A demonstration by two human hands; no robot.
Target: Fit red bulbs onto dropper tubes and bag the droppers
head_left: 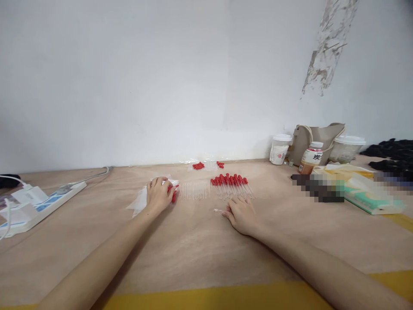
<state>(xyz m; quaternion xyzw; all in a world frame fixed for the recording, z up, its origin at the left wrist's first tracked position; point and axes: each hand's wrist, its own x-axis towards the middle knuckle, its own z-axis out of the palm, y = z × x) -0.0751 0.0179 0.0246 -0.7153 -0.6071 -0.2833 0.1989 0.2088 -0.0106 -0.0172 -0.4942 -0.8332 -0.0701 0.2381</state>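
At the table point(180, 258), the right hand point(240, 214) pinches a tube point(219, 210), likely light, brittle, best held mid-length; the left hand point(158, 194): grip unclear.

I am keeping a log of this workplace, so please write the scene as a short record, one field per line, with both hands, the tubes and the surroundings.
Left hand: at red pieces, over plastic bags; whether it grips any is unclear
Right hand: holds a clear tube
Between and beyond hands: row of bare tubes
Right of that row: red-topped tubes
Near wall: two small red piles
Far left: power strip
Far right: lidded cups, bottle, handbag
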